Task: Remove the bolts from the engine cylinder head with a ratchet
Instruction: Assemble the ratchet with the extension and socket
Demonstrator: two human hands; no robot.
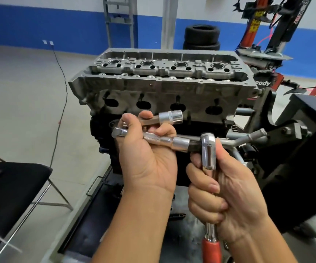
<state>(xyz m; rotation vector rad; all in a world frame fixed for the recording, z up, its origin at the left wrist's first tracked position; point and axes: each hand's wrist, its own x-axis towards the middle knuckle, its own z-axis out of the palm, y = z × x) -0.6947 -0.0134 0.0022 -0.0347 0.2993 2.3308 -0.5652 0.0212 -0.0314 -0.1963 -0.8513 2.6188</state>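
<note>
The grey engine cylinder head (159, 86) stands on an engine stand straight ahead, its top open with four round wells in a row. In front of it, my left hand (145, 158) grips two chrome pieces: a socket bit (170, 117) pointing right above, and a long extension bar (153, 138) below it. The bar's socket end (180, 145) meets the head of a chrome ratchet (208, 149). My right hand (221, 198) grips the ratchet's shaft, with its red handle (211, 251) sticking out below my fist.
A black folding chair (11, 186) stands at the left. A black cable (62, 103) runs across the grey floor. Stacked tyres (201, 37) and a red tyre machine (263, 25) stand behind the engine. Dark stand parts and a metal pipe (248, 138) crowd the right.
</note>
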